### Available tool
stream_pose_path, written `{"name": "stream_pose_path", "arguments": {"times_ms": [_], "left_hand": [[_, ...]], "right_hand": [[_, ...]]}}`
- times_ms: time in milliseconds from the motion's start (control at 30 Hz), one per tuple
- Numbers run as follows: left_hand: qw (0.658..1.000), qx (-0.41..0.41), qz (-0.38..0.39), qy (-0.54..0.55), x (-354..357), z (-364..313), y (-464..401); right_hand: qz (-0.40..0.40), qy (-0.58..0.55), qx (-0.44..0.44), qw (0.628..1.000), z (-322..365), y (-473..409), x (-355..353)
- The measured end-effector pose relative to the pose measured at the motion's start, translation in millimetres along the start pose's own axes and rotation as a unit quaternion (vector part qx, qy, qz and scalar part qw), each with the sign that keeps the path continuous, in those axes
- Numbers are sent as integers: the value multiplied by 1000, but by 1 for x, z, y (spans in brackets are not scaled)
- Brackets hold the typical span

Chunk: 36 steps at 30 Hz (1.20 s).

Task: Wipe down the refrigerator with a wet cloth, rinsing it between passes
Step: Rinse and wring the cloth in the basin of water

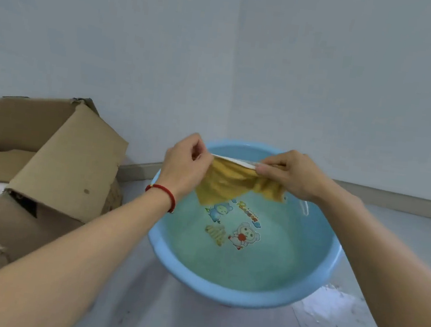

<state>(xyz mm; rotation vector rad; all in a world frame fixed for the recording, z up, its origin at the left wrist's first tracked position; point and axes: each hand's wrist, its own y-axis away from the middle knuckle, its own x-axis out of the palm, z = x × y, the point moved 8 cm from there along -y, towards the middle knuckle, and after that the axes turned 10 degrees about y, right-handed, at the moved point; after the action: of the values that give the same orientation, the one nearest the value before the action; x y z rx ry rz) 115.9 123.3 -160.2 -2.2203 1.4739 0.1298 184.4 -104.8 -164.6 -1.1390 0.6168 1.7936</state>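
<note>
Both forearms are bare up to the near edge of the view, with no sleeves showing. The left wrist wears a thin red cord bracelet (162,194), wrapped snugly just behind the left hand (184,165). The right hand (288,176) and wrist carry nothing.

Two plain pale grey walls (142,45) are meeting in a corner behind the scene, with a grey skirting board (394,199) running along their base. A grey floor (189,323) is showing scuffs and a whitish patch at right. An open brown cardboard box (68,161) is sitting on the floor at left, its flaps folding outward. Soft, even light is filling the room.
</note>
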Motion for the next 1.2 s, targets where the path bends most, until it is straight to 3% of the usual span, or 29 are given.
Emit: {"name": "stream_pose_path", "arguments": {"times_ms": [67, 100, 167, 200, 300, 333, 433, 567, 633, 767, 867, 967, 1100, 1200], "left_hand": [[983, 89, 118, -108, 25, -9, 12], [953, 95, 216, -188, 45, 2, 23], [870, 45, 376, -316, 68, 38, 49], [857, 16, 389, -336, 72, 50, 54], [906, -86, 271, -314, 76, 67, 45], [900, -127, 256, -328, 82, 76, 42], [834, -244, 278, -410, 105, 110, 54], [803, -294, 242, -458, 109, 131, 67], [790, -308, 238, -473, 109, 131, 73], [848, -385, 166, -324, 107, 133, 68], [894, -417, 112, -122, 122, 139, 53], [891, -443, 81, 56, 130, 119, 54], [889, -435, 57, 128, 130, 100, 62], [897, -417, 118, 84, 136, 98, 59]], "right_hand": [[50, 37, 15, 998, -11, 11, 6], [92, 74, 41, 992, -25, 17, 17], [161, 136, 83, 974, -43, 27, 41], [171, 147, 96, 969, -46, 28, 50], [181, 157, 118, 964, -38, 20, 82], [207, 166, 117, 957, -32, 18, 100], [283, 232, 121, 923, -30, 18, 148], [259, 297, 253, 883, -56, 17, 140], [238, 285, 292, 881, -50, 21, 146], [141, 51, 425, 893, -45, 20, 161], [88, -137, 423, 892, -37, 9, 167], [46, -374, 402, 835, -18, 5, 178], [-9, -389, 396, 832, -23, 7, 170], [19, -206, 357, 911, -36, 5, 149]]}}
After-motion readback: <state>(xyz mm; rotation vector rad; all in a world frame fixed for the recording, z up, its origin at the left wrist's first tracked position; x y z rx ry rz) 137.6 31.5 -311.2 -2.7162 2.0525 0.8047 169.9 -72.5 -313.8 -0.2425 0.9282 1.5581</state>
